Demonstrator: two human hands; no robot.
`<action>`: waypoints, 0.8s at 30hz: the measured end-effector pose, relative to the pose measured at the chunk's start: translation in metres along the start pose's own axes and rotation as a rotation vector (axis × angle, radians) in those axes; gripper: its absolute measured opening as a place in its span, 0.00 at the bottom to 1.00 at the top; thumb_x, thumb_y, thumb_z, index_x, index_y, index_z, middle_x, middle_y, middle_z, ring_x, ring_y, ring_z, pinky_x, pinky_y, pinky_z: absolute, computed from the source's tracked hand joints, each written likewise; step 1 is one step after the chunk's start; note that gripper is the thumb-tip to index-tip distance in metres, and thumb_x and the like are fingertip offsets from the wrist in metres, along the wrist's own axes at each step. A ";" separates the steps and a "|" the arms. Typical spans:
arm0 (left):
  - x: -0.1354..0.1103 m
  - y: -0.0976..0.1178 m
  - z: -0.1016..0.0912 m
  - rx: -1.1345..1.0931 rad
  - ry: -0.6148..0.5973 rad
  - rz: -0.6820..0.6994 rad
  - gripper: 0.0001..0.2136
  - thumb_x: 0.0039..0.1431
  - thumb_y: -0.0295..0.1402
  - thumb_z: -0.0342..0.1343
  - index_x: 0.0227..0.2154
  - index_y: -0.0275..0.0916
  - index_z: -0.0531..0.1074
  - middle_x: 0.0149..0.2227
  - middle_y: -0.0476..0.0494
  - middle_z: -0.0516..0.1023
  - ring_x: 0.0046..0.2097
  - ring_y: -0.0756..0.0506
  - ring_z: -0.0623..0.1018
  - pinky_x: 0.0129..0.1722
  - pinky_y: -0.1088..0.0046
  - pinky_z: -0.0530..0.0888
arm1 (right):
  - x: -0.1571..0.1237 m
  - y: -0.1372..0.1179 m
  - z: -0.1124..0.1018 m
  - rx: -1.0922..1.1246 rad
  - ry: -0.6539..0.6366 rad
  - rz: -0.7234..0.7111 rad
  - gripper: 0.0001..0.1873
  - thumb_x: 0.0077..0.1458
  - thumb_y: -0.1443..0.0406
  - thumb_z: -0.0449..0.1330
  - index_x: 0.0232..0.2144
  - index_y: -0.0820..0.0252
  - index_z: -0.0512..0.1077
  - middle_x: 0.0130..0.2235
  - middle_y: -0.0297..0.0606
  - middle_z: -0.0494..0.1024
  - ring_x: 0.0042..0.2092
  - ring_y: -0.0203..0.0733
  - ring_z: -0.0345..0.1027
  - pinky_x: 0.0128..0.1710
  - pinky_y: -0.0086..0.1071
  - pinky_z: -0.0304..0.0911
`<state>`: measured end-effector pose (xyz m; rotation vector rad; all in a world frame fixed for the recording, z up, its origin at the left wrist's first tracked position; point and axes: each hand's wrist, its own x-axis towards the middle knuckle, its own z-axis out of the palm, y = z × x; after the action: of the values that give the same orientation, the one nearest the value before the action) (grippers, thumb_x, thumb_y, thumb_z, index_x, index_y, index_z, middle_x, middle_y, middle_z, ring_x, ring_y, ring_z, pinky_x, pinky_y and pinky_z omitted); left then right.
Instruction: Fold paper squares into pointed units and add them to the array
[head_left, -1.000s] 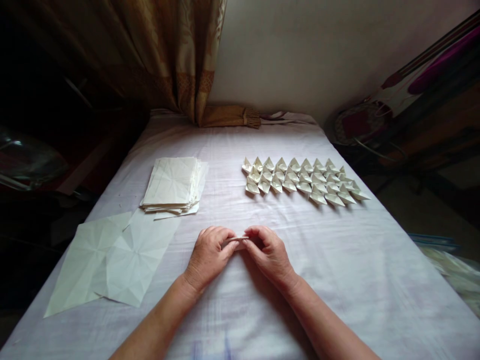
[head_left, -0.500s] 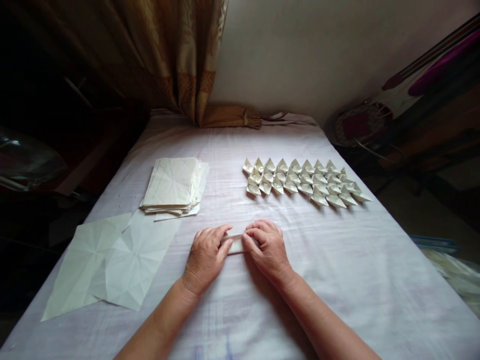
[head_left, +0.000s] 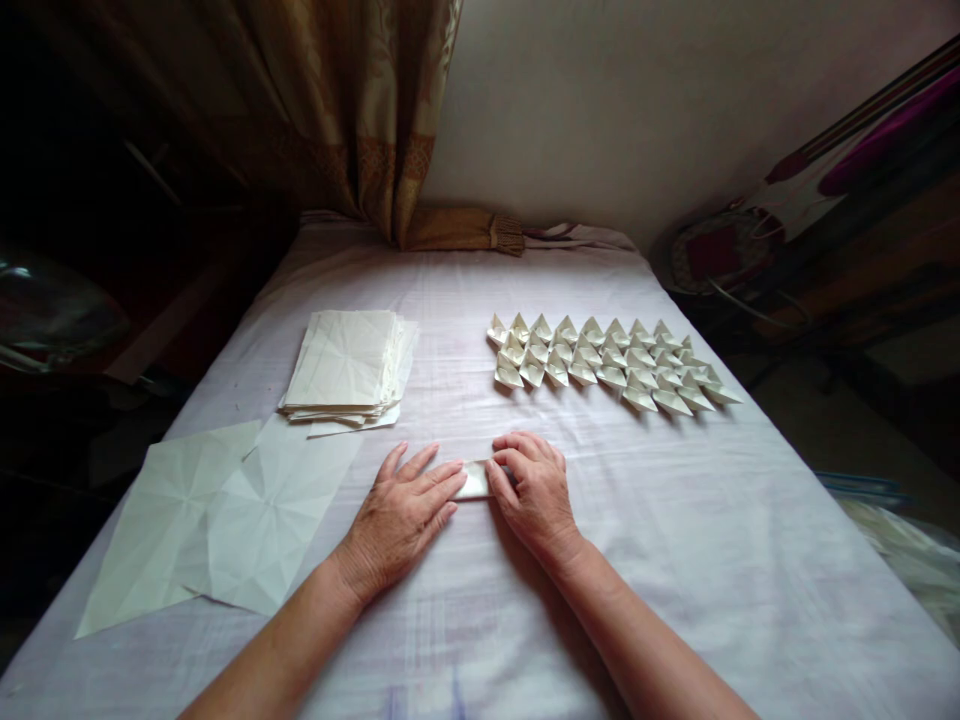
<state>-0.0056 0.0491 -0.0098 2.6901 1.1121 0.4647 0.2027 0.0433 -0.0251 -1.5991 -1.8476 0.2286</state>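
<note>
**Folded paper strip spanned sideways between two hands**

The surface is covered by a pale cloth [head_left: 675,580]. At the far right, several close rows are formed by small pointed paper pieces [head_left: 613,357]. Two loose creased sheets [head_left: 169,510] are spread out, partly overlapped, at the near left; beyond them a stack of creased sheets [head_left: 345,360] is set.

The left hand [head_left: 397,515] is laid nearly flat, palm down, its fingers spread and nothing gripped. The right hand [head_left: 532,490] is curled nearly closed, with the strip's right end held at thumb and forefinger; the grip underneath is hidden.

The folded paper strip [head_left: 475,480] is placed on the cloth between the hands, its long axis run from left to right. It is touched by both, so neither is nearer: its left end is met by the left fingertips, and its right end is covered by the right hand.
</note>
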 end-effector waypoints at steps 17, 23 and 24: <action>-0.001 0.002 0.007 0.018 0.014 0.007 0.17 0.67 0.34 0.48 0.57 0.45 0.68 0.57 0.46 0.73 0.62 0.39 0.66 0.63 0.50 0.54 | -0.001 0.000 0.001 0.003 0.011 0.029 0.08 0.57 0.68 0.56 0.39 0.56 0.72 0.46 0.42 0.77 0.51 0.47 0.67 0.51 0.41 0.55; 0.000 0.001 0.005 -0.005 -0.030 -0.018 0.18 0.66 0.33 0.48 0.58 0.47 0.67 0.58 0.46 0.72 0.63 0.39 0.65 0.64 0.49 0.54 | -0.006 0.001 -0.004 -0.002 -0.034 -0.063 0.05 0.57 0.65 0.57 0.34 0.54 0.74 0.48 0.40 0.76 0.55 0.48 0.64 0.54 0.42 0.55; 0.000 0.001 0.005 -0.008 -0.037 -0.020 0.18 0.66 0.33 0.48 0.58 0.47 0.67 0.59 0.46 0.72 0.63 0.39 0.65 0.64 0.49 0.53 | -0.007 0.001 -0.005 -0.005 -0.051 -0.085 0.05 0.57 0.65 0.58 0.32 0.54 0.74 0.48 0.39 0.76 0.56 0.48 0.63 0.54 0.43 0.54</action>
<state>-0.0035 0.0481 -0.0141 2.6672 1.1241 0.4136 0.2064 0.0358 -0.0243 -1.5271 -1.9523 0.2287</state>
